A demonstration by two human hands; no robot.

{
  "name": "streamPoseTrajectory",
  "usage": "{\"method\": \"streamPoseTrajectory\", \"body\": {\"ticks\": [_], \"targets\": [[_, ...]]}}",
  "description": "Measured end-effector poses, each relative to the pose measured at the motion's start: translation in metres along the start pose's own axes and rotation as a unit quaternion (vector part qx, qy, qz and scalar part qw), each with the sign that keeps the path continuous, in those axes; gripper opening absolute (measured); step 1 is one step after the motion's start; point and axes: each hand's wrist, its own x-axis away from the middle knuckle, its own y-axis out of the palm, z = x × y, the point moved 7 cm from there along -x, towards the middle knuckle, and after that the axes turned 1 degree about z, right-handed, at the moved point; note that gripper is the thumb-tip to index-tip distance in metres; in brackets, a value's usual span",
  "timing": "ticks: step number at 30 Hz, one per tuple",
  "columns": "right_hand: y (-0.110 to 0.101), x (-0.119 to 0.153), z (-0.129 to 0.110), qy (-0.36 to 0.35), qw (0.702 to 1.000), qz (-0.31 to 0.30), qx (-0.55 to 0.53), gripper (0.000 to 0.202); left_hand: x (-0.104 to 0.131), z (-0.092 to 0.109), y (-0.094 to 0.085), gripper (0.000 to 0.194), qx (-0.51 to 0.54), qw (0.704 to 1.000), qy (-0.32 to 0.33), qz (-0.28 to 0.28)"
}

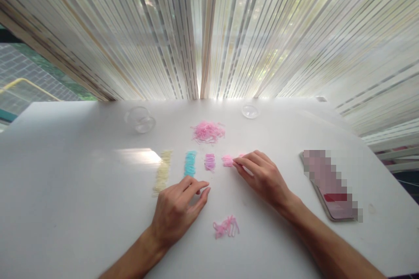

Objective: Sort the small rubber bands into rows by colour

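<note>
My right hand (263, 176) has thumb and fingertips pinched together at a short row of light pink bands (227, 161); the pinched band itself is mostly hidden. My left hand (180, 202) hovers low over the table, thumb and forefinger curved with a small gap and nothing visible between them. Just beyond it lies a column of blue bands (190, 163), with a longer pale yellow column (163, 172) to its left. A short purple column (210, 162) lies between the two hands. A loose heap of pink bands (208, 131) sits farther back, and a smaller pinkish-purple heap (226, 226) nearer me.
On the white table (81, 209), a clear round container (140, 119) stands at back left and a clear shallow lid or dish (250, 111) at back right. A phone (330, 187), partly pixelated, lies right of my right hand. Striped string curtains (203, 30) hang along the far edge.
</note>
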Motion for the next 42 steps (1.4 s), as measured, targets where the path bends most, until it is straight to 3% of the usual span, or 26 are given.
{"method": "streamPoseTrajectory", "body": {"ticks": [18, 25, 30, 33, 35, 39, 42], "targets": [[0.005, 0.007, -0.007, -0.028, 0.998, -0.052, -0.004, 0.013, 0.002, -0.003, 0.002, 0.01, 0.013, 1.0, -0.012, -0.012], [0.002, 0.008, -0.006, 0.005, 0.999, -0.047, -0.002, 0.016, 0.001, -0.002, 0.002, 0.012, 0.009, 1.0, -0.012, -0.015], [0.011, 0.011, -0.017, -0.023, 0.994, -0.098, -0.036, 0.014, 0.001, -0.002, 0.004, 0.013, 0.005, 1.0, -0.012, -0.019], [0.014, 0.012, -0.017, -0.015, 0.995, -0.097, -0.028, 0.015, 0.001, -0.003, 0.004, 0.014, 0.009, 1.0, -0.011, -0.023], [0.015, 0.013, -0.015, -0.008, 0.996, -0.09, -0.02, 0.016, 0.001, -0.001, 0.007, 0.014, 0.027, 0.998, 0.006, -0.05], [0.014, 0.013, -0.014, -0.005, 0.996, -0.089, -0.027, 0.017, 0.007, 0.013, 0.019, 0.013, 0.079, 0.979, 0.074, -0.171], [0.011, 0.013, -0.015, -0.003, 0.994, -0.086, -0.062, 0.015, 0.012, 0.02, 0.023, 0.014, 0.101, 0.963, 0.087, -0.234]]}}
